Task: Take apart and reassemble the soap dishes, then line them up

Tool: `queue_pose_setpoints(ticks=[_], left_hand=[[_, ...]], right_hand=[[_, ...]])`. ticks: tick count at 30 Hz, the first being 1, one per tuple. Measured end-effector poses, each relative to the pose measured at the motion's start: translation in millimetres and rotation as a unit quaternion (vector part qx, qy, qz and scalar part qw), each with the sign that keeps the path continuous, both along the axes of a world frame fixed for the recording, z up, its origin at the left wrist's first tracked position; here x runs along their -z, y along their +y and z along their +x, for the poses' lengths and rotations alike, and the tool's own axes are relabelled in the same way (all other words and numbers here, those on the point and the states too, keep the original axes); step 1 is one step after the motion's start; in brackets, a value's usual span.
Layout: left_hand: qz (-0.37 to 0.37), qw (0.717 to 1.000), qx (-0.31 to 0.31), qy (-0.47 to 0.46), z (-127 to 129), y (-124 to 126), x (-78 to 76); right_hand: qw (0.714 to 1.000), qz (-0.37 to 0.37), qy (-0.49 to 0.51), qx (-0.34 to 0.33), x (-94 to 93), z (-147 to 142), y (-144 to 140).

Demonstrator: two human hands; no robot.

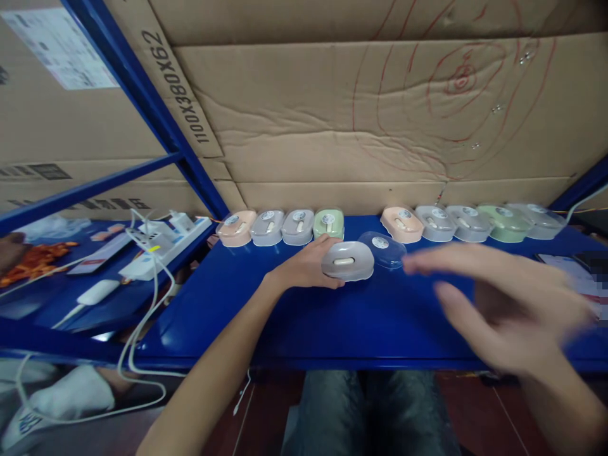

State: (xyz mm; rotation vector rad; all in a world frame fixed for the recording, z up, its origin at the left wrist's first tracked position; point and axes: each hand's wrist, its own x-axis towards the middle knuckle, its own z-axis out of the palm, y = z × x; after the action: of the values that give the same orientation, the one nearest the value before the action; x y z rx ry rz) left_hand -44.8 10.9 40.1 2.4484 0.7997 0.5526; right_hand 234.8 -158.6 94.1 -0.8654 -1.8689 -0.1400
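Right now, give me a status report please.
Left hand rests on grey case. Right hand open, blurred, holds nothing. Clear lid behind case, nothing between.

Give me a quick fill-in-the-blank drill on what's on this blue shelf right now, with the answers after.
1. The left hand rests against a grey case lying on the ____ shelf.
2. In the left row of cases at the back, the green one sits at the ____ end.
3. The right hand is open and touches ____ of the cases.
4. The wall behind the right row of cases is made of ____.

Missing words: blue; right; none; cardboard
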Motion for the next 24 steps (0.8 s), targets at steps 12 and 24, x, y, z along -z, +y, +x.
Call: queue_pose_setpoints(ticks=[12, 24], left_hand=[[-0.027, 0.990, -0.015, -0.134, 18.0, -10.9, 18.4], [-0.238, 0.921, -0.025, -0.307, 33.0, -12.2, 32.4]], right_hand=[[0.972, -0.179, -0.102, -0.113, 82.9, 14.3, 122.9], [0.948, -0.249, 0.177, -0.085, 90.0, 1.3, 118.9]])
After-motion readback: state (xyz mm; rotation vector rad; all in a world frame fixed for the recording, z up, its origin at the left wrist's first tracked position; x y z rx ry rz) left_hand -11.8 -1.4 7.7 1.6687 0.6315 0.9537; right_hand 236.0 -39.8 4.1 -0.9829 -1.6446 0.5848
